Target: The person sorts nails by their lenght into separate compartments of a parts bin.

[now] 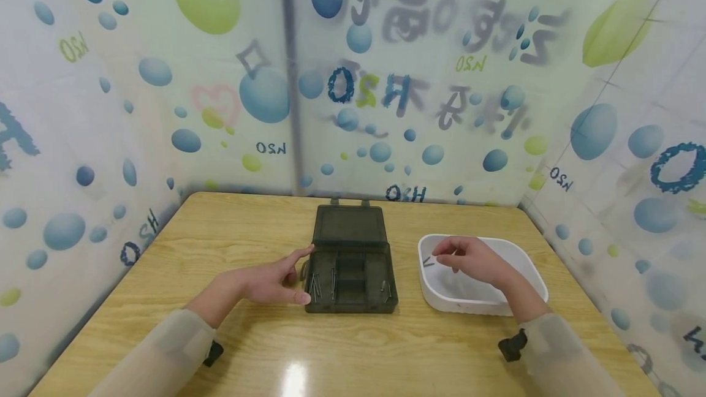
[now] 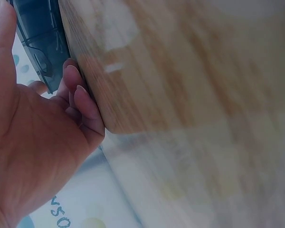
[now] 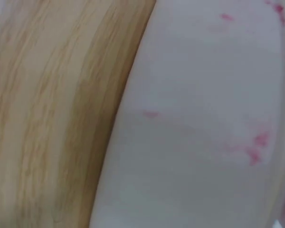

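A dark translucent compartment box (image 1: 350, 308) lies on the table with its lid (image 1: 350, 224) folded back. Long thin metal screws or nails (image 1: 315, 285) are in its left compartments, and a few small metal pieces (image 1: 383, 287) at the right. My left hand (image 1: 268, 280) rests against the box's left side, thumb by the front corner and index finger stretched toward the hinge; the left wrist view shows the other fingers bent beside the box. Over a white plastic basin (image 1: 513, 309) reaches my right hand (image 1: 473, 258), fingertips near small metal pieces (image 1: 428, 261), nothing visible between them.
Both things stand on a wood-grain table (image 1: 237, 336), the basin to the right of the box. Patterned curtains (image 1: 353, 164) hang behind and at both sides. Pink smears (image 3: 259, 147) mark the basin's outer wall in the right wrist view.
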The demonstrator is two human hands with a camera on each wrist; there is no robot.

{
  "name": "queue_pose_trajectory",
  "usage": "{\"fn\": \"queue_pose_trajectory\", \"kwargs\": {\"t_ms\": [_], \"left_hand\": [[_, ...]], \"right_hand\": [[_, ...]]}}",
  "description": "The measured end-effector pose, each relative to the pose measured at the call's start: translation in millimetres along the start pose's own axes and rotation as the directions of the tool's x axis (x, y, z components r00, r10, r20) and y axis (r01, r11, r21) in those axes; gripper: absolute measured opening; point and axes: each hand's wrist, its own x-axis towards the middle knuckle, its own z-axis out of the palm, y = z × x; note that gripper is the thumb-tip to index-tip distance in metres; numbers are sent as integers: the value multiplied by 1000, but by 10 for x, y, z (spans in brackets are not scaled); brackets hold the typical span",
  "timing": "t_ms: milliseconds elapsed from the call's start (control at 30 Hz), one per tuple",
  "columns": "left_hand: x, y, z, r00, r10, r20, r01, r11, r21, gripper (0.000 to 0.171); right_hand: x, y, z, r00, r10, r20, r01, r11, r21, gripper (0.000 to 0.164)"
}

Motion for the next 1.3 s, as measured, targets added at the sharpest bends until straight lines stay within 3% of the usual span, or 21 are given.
{"fn": "queue_pose_trajectory", "kwargs": {"t_ms": [133,267,533,1033,1300], "left_hand": [[3,-9,1,1000,2,2,-2,1000,5,115],[12,-24,0,1000,-1,3,1,1000,9,115],[20,-60,10,1000,-5,9,5,1000,0,116],[4,-31,0,1000,1,4,-1,1000,-19,115],[23,-51,2,1000,13,1,-13,1000,-12,116]], "right_hand": [[51,70,-7,999,20,43,-19,1000,-24,21],[102,143,17,992,-8,123,12,999,-34,21],[136,243,23,979,-21,201,34,997,-64,32],[159,198,118,984,23,175,-7,996,-92,25],[231,328,104,981,24,193,-9,997,-76,16]]}}
